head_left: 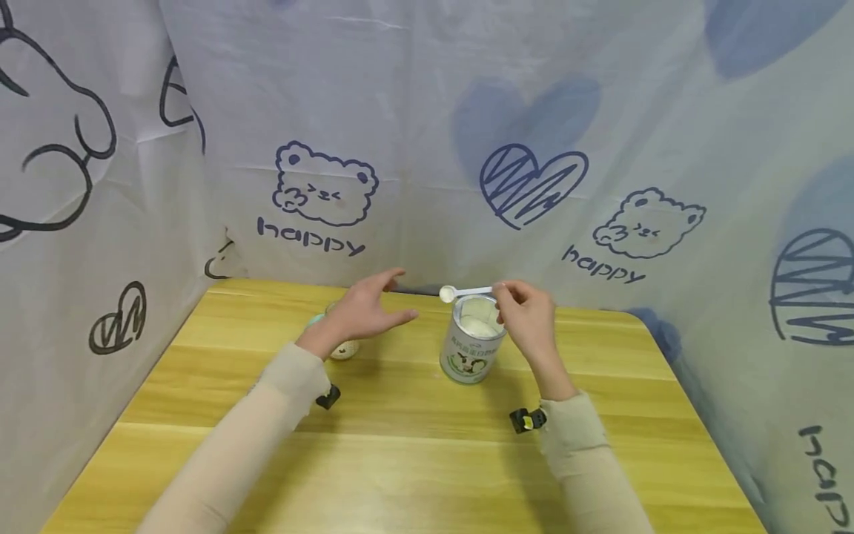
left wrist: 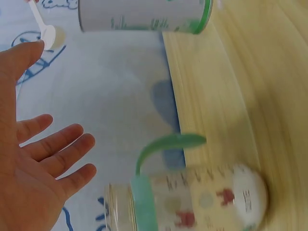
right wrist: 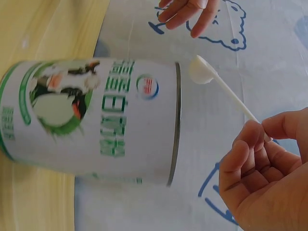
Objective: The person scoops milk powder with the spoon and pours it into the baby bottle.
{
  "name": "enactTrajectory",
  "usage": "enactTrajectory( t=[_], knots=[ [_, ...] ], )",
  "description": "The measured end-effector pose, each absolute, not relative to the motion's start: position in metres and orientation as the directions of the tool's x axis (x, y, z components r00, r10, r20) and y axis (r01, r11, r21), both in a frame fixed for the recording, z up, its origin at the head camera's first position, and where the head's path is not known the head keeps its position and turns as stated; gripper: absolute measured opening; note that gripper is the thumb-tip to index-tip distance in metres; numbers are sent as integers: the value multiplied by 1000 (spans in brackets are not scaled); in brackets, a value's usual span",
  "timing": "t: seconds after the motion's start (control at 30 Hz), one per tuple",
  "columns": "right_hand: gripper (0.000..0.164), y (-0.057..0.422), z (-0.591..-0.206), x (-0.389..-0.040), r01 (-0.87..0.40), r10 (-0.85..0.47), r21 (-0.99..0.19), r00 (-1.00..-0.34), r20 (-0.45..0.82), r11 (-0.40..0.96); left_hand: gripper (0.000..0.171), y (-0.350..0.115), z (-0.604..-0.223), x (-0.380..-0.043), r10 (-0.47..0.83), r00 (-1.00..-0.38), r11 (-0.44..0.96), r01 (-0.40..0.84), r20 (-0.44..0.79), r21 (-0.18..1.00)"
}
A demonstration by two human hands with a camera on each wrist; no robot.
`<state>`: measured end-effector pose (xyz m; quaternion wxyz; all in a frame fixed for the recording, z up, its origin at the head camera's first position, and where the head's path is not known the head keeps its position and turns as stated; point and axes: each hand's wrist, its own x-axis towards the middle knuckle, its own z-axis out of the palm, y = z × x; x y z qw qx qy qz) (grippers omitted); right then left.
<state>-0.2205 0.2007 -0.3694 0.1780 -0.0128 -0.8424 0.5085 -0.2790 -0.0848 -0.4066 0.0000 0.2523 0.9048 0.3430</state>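
My right hand (head_left: 530, 319) pinches the handle end of a white measuring scoop (right wrist: 236, 97) between thumb and fingers. The scoop's bowl, holding pale powder, is just above and left of the rim of an open milk powder can (head_left: 470, 356). Whitish powder (head_left: 477, 325) shows inside the can, and a cow picture marks its front. My left hand (head_left: 360, 311) hangs with fingers spread and nothing in them, left of the scoop. Beneath it stands a clear baby bottle (left wrist: 175, 202) with a green handle and red bear prints, partly hidden by that hand in the head view.
Both the can and the bottle stand toward the back of a wooden table (head_left: 400, 460). Behind and at the sides hangs pale cloth (head_left: 427, 133) printed with bears and hearts, close to the table's back edge.
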Motion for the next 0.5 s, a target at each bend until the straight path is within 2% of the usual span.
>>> enactTrajectory(
  t=[0.5],
  knots=[
    [27, 161, -371, -228, -192, 115, -876, -957, 268, 443, 95, -139, -417, -275, 410, -901, 670, 403, 142, 624]
  ],
)
